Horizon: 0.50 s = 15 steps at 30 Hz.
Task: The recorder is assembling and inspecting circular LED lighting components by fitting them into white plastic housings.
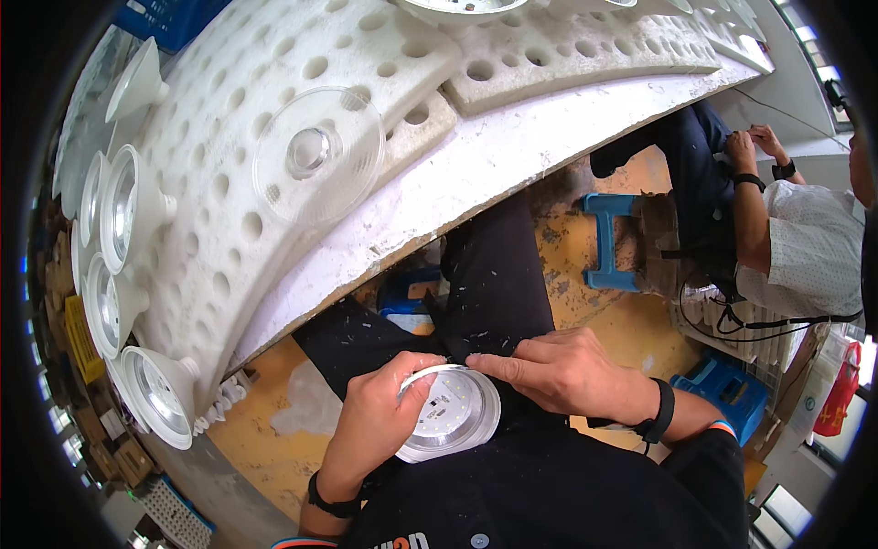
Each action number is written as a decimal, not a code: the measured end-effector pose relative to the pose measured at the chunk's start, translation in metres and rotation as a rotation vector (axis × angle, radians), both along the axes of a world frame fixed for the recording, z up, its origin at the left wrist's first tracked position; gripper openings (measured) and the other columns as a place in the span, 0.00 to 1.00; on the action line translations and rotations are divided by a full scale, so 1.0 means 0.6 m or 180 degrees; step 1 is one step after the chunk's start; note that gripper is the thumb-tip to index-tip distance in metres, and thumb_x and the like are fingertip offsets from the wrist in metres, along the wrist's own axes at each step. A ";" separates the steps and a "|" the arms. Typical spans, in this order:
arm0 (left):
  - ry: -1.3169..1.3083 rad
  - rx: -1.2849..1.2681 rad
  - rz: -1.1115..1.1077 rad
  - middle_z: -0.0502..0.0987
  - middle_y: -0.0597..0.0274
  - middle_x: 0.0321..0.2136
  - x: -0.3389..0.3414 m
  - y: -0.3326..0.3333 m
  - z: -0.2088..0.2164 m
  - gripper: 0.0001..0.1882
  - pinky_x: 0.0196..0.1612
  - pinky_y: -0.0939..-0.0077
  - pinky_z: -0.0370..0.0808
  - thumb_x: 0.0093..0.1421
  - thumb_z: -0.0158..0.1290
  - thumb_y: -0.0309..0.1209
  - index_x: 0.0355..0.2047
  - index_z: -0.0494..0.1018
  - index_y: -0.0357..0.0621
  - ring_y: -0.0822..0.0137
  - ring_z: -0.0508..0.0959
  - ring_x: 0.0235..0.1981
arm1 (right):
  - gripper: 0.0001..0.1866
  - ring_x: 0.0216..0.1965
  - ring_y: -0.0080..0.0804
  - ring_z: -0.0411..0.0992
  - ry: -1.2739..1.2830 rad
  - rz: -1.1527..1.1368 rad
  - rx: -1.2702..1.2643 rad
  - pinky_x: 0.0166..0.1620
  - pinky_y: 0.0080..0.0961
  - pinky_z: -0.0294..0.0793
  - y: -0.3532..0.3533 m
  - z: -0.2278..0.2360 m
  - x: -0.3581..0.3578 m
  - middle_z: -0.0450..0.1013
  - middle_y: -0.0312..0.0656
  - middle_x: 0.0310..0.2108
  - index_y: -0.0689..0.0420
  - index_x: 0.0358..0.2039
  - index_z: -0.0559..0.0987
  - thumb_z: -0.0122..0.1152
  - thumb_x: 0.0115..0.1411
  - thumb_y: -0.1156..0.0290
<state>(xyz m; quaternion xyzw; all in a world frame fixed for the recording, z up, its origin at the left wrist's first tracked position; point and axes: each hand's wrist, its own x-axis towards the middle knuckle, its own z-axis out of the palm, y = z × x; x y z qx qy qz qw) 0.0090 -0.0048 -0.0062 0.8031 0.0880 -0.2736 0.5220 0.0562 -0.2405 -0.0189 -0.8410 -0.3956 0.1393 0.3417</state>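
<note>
Head view: I've got a white round lamp housing (pixel 477 437) above the lap, close against the torso, open side up, with an LED board (pixel 444 409) inside. Left hand (pixel 384 412) is curled closed round the near-left wall, thumb over the rim, so it has hold of the housing. Right hand (pixel 572 371) is partly open, index finger stretched to the top of the rim; can't tell if it pinches anything thin there.

Step in hand, my read: rim work, left steadies, right fingers the edge. Next move calls for a firm left grip, housing level, right fingertip light along the rim, off the LED board.

Edges: the worktable (pixel 407 215) edge runs diagonally beyond the knees, apart from both hands. On it, a holed foam board (pixel 206 119) bears a clear lens disc (pixel 352 188); lamp housings with silvery insides (pixel 119 206) crowd the left side, so a wide left swing could knock them. Right has more room: floor, then a blue stool (pixel 599 240) and a co-worker (pixel 809 242), well apart.
</note>
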 end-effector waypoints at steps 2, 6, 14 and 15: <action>-0.0057 0.0014 0.0014 0.81 0.49 0.34 -0.002 0.000 -0.001 0.10 0.39 0.70 0.77 0.61 0.51 0.24 0.42 0.75 0.38 0.56 0.83 0.35 | 0.24 0.18 0.28 0.69 -0.0094 0.0010 0.0056 0.21 0.26 0.69 0.002 0.000 -0.001 0.64 0.34 0.18 0.50 0.50 0.79 0.63 0.49 0.74; -0.0197 0.0038 -0.0059 0.81 0.55 0.28 0.003 0.001 -0.009 0.09 0.35 0.76 0.76 0.61 0.51 0.25 0.40 0.76 0.36 0.70 0.81 0.29 | 0.24 0.18 0.29 0.69 -0.0302 -0.0037 -0.0144 0.21 0.26 0.69 0.007 0.008 -0.009 0.64 0.34 0.18 0.51 0.50 0.79 0.63 0.49 0.73; 0.0131 -0.0012 -0.0584 0.81 0.50 0.27 0.035 0.004 -0.025 0.11 0.34 0.73 0.76 0.60 0.51 0.27 0.41 0.77 0.35 0.64 0.82 0.28 | 0.21 0.22 0.34 0.75 0.0144 0.0121 -0.0832 0.22 0.30 0.71 0.009 0.035 0.008 0.70 0.37 0.22 0.53 0.49 0.76 0.59 0.52 0.74; 0.0104 -0.0014 -0.0667 0.80 0.49 0.27 0.035 0.004 -0.029 0.11 0.33 0.72 0.76 0.60 0.51 0.27 0.41 0.77 0.35 0.62 0.82 0.28 | 0.21 0.23 0.34 0.76 0.0173 0.0214 -0.0816 0.22 0.30 0.72 0.011 0.036 0.013 0.71 0.37 0.22 0.54 0.48 0.76 0.58 0.52 0.74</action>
